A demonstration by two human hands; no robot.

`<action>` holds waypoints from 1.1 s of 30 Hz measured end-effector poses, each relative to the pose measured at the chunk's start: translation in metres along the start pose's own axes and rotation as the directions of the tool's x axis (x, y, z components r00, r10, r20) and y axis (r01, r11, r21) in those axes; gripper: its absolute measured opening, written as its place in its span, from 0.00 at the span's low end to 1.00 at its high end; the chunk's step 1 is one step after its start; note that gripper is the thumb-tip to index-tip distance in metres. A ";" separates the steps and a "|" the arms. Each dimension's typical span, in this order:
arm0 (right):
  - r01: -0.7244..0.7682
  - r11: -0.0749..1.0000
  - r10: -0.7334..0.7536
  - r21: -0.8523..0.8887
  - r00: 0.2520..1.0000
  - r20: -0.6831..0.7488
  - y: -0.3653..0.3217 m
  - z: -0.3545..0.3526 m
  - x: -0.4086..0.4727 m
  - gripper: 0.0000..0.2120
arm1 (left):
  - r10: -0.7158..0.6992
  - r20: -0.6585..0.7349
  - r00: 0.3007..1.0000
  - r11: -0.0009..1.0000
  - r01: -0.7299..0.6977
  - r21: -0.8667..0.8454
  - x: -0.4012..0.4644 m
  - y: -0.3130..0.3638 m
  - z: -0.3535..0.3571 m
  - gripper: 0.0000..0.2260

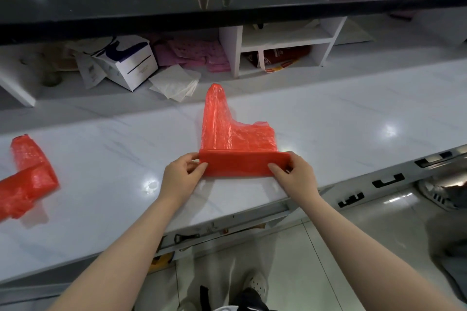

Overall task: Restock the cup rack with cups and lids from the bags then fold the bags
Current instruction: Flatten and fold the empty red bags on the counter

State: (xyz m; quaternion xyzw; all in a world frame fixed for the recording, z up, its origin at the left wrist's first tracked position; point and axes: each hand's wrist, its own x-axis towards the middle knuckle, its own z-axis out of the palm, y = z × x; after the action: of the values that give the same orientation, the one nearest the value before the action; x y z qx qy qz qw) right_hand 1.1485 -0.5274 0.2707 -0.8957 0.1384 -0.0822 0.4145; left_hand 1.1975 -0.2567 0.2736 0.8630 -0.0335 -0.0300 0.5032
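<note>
second red bag (pixel 25 177) cut off at left edge, shelf clutter (pixel 121 60) blurred

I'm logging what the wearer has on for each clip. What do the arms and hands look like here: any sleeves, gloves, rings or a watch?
Both forearms are bare as far up as the picture shows, with no sleeves in view. The left hand and right hand wear no gloves, and no ring, watch or wristband shows on either.

A glossy white marble-patterned counter (pixel 328 118) carries a red translucent plastic bag (pixel 227 134), its near edge folded into a flat band. A second crumpled red plastic bag (pixel 27 174) lies well apart at the counter's left end.
</note>
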 end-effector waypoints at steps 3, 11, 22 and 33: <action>-0.023 0.999 0.023 -0.026 0.999 -0.025 0.002 0.005 0.000 0.11 | -0.016 -0.038 0.999 1.000 0.017 0.017 0.000 0.000 0.005 0.16; 0.059 0.983 -0.068 -0.171 0.997 -0.048 0.001 0.013 0.002 0.09 | 0.111 -0.051 0.992 0.988 -0.105 0.114 -0.007 -0.002 0.012 0.24; 0.099 0.944 -0.101 -0.316 0.995 0.010 0.001 0.018 0.000 0.35 | 0.211 0.417 0.884 0.589 -0.455 0.668 -0.007 0.014 0.045 0.26; 0.388 0.740 -0.174 -0.549 0.900 0.400 0.006 0.016 0.006 0.23 | 0.094 0.478 0.874 0.567 -0.441 0.695 -0.003 0.007 0.046 0.26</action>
State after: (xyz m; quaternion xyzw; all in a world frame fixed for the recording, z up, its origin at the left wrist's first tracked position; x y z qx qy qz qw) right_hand 1.1574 -0.5215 0.2554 -0.9924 -0.0510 0.0529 0.0984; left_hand 1.1905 -0.2999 0.2574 0.9541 -0.2754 -0.1042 0.0538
